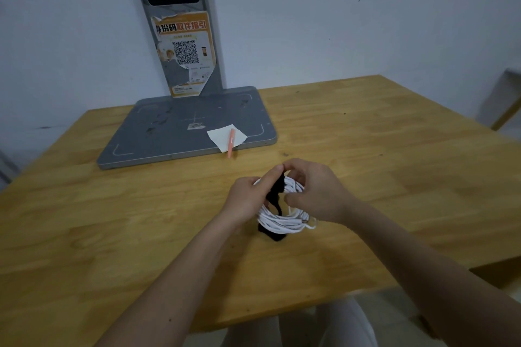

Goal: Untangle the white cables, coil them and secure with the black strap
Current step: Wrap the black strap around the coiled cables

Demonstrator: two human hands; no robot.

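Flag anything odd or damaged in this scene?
The orange poster on the grey stand is torn and peeling along its edges. The white note and pink pen overhang the grey base plate's front edge. The cable coil looks tidy.

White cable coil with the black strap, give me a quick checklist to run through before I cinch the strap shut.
1. White cables gathered into one round coil: ok.
2. Black fabric strap passed across the coil, its lower part showing under the near side: ok.
3. Left hand and right hand both pinch the strap's upper end: ok.
4. Metal-tipped cable plug tucked in: not ok, it sticks out on the right.
5. Strap's fastening faces lined up: cannot tell, fingers hide them.
6. Coil resting on the wooden table: cannot tell.
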